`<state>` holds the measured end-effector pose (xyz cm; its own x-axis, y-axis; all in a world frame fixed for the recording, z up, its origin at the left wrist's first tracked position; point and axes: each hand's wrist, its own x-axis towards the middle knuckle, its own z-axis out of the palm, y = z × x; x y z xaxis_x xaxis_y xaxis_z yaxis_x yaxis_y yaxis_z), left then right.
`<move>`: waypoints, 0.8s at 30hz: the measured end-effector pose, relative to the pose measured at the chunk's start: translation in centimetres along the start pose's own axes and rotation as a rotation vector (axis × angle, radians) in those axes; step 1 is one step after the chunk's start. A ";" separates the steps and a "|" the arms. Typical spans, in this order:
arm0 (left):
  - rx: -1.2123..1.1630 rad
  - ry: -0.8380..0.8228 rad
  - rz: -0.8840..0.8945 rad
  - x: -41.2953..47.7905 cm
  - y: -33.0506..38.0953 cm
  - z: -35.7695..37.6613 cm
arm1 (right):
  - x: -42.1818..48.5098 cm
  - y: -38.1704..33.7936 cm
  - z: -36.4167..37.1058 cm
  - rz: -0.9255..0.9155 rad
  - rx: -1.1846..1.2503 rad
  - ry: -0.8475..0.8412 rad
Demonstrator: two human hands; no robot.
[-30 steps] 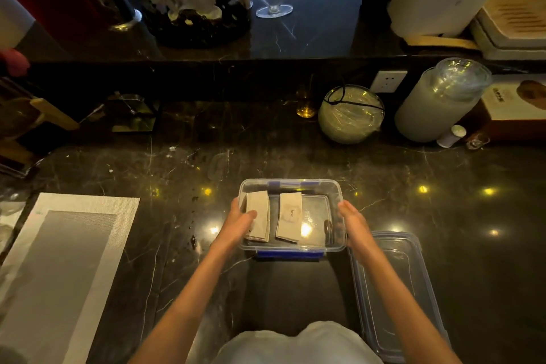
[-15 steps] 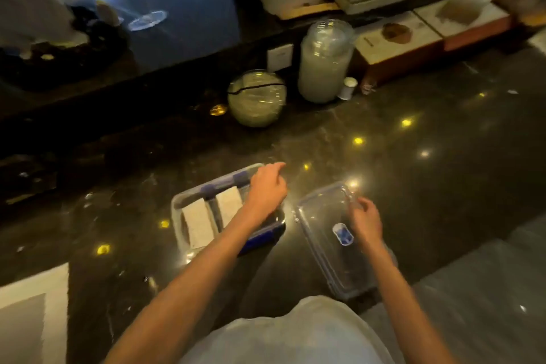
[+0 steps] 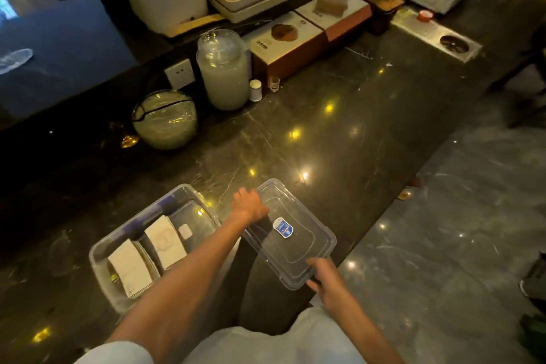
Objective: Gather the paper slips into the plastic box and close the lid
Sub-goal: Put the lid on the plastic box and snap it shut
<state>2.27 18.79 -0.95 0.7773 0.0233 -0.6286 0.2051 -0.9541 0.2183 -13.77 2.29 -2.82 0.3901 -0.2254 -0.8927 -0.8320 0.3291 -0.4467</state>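
Note:
A clear plastic box [image 3: 100, 257] with blue clips sits open on the dark marble counter at lower left. Two stacks of beige paper slips [image 3: 165, 241] lie inside it. To its right is the clear lid [image 3: 298, 248], with a blue sticker on top, near the counter's front edge. My left hand [image 3: 249, 205] grips the lid's far left edge. My right hand [image 3: 326, 279] holds the lid's near corner. The lid looks slightly raised off the counter.
A round glass bowl [image 3: 165, 120] and a tall lidded jar [image 3: 223, 71] stand at the back wall, beside a small white bottle [image 3: 255, 90] and cardboard boxes [image 3: 288, 47]. The counter's front edge runs diagonally on the right, with grey floor [image 3: 443, 245] beyond.
My left hand has left the box and moved right onto the lid's far edge. My right hand has slid to the lid's near corner. The view has swung right.

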 end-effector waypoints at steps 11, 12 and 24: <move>-0.597 -0.035 -0.027 0.3 -0.9 -3.9 | 1.1 -7.2 2.3 -0.160 -0.142 0.010; -0.621 -0.033 -0.037 0.3 -1.3 -4.0 | 1.5 -8.0 3.2 -0.189 -0.197 0.029; -0.384 0.006 -0.182 6.0 -6.8 -7.7 | 5.0 -10.4 8.4 -0.217 -0.314 0.053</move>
<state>10.13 27.72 -0.42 0.7113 0.1840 -0.6784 0.5452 -0.7536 0.3672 0.12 5.49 -3.15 0.5559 -0.3091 -0.7717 -0.8161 -0.0261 -0.5774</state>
